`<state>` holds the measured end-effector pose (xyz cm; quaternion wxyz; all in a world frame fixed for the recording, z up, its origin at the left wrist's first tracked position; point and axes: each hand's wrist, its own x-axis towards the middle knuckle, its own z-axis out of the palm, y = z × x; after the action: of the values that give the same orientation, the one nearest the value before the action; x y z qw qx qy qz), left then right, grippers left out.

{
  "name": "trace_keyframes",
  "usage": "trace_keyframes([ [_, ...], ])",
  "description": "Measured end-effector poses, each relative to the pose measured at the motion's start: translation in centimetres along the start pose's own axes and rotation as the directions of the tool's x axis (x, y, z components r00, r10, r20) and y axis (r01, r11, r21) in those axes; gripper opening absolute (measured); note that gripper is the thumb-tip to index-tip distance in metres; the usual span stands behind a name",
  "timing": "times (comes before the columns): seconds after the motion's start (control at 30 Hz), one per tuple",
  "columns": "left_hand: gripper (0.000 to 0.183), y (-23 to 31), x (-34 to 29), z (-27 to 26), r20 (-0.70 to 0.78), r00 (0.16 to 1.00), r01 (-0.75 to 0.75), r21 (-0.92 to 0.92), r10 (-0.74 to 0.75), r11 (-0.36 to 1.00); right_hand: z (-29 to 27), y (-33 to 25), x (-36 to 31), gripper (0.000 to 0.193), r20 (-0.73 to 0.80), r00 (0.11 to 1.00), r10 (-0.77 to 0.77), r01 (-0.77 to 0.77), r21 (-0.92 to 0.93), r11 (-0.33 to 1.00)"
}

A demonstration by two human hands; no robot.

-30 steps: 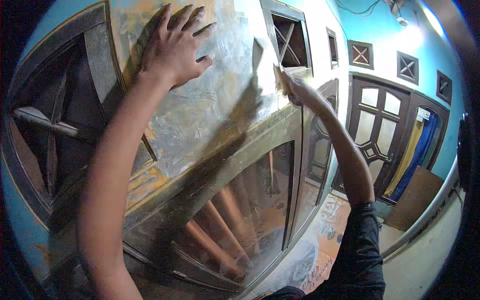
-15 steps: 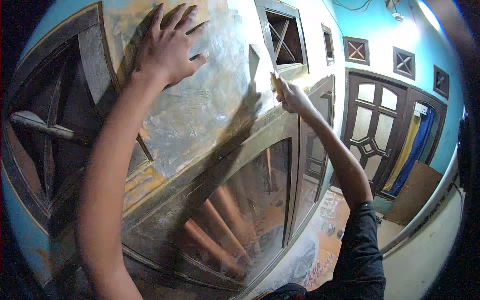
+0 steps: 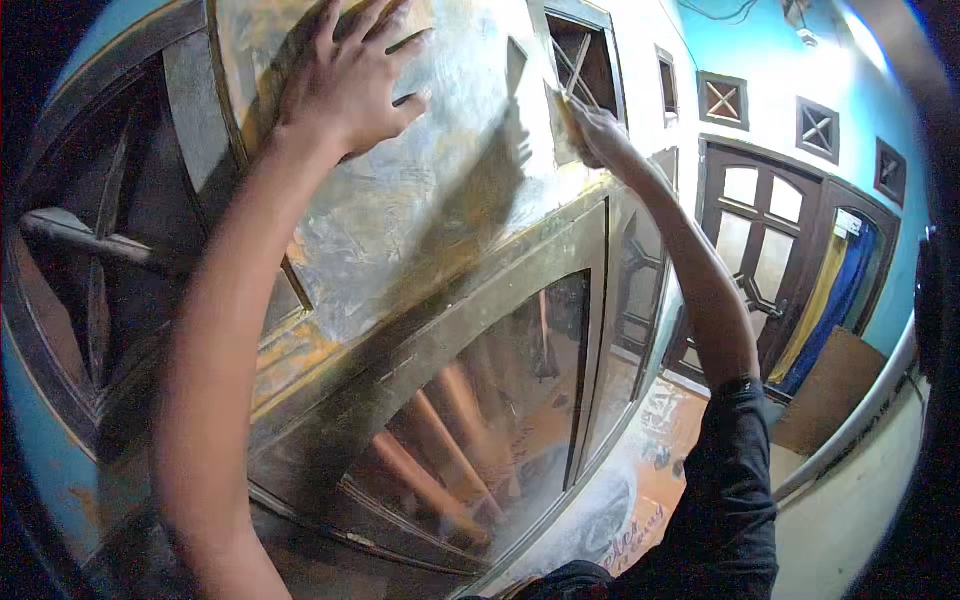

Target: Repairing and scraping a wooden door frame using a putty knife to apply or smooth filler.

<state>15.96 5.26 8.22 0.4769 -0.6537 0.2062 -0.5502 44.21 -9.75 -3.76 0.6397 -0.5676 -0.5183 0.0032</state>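
The head view looks along a tall wooden door frame whose upper panel is a broad flat board smeared with pale grey-and-ochre filler [image 3: 420, 200]. The left hand [image 3: 350, 85] lies flat on that smeared board near its upper left corner, fingers spread wide and palm pressed to the surface, gripping nothing. The right hand [image 3: 590, 130] is raised to the board's right edge, closed around a small flat yellowish scraper [image 3: 562, 125] whose blade rests against the filler; the blade's exact shape is blurred. The two hands are well apart, one at each side of the panel, and both forearms rise from the lower edge of the picture, the right one coming out of a dark sleeve [image 3: 735, 470]. Below the smeared board runs a slanting dark wooden rail [image 3: 440, 320] with streaks of orange showing through, and under that a large glass pane [image 3: 480, 430] set in the frame, reflecting reddish slats. Left of the left hand is a dark wooden window section with crossed bars [image 3: 90, 250]. Past the right edge of the panel stands a bright blue wall [image 3: 760, 50] with small square vents bearing crosses, and a dark brown double door with glass panes [image 3: 765, 240]. A brown flat board [image 3: 830, 390] leans by that door, with a pale floor [image 3: 870, 520] beneath it.
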Motion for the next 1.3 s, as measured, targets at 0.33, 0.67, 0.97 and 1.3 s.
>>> trace_keyframes([
  [0.33, 0.075, 4.2, 4.8, -5.6, 0.712, 0.542, 0.120, 0.462, -0.447, 0.879, 3.7, 11.6, -13.2, 0.047, 0.090, 0.988, 0.123, -0.127, 0.042, 0.991],
  [0.67, 0.075, 3.3, 4.1, -4.5, 0.717, 0.544, 0.116, 0.451, -0.436, 0.885, 1.4, 1.9, -3.0, 0.055, 0.063, 0.991, 0.117, -0.119, 0.038, 0.992],
  [0.97, 0.072, 3.1, 3.9, -3.5, 0.451, 0.856, 0.104, 0.328, -0.252, 0.939, -0.6, -6.7, 6.1, 0.056, 0.090, 0.976, -0.200, 0.196, 0.055, 0.979],
  [1.3, 0.062, 3.3, 2.2, -4.6, 0.566, 0.749, 0.087, 0.434, -0.346, 0.897, 1.2, 3.5, -7.1, 0.050, 0.140, 0.984, 0.113, -0.115, 0.004, 0.993],
])
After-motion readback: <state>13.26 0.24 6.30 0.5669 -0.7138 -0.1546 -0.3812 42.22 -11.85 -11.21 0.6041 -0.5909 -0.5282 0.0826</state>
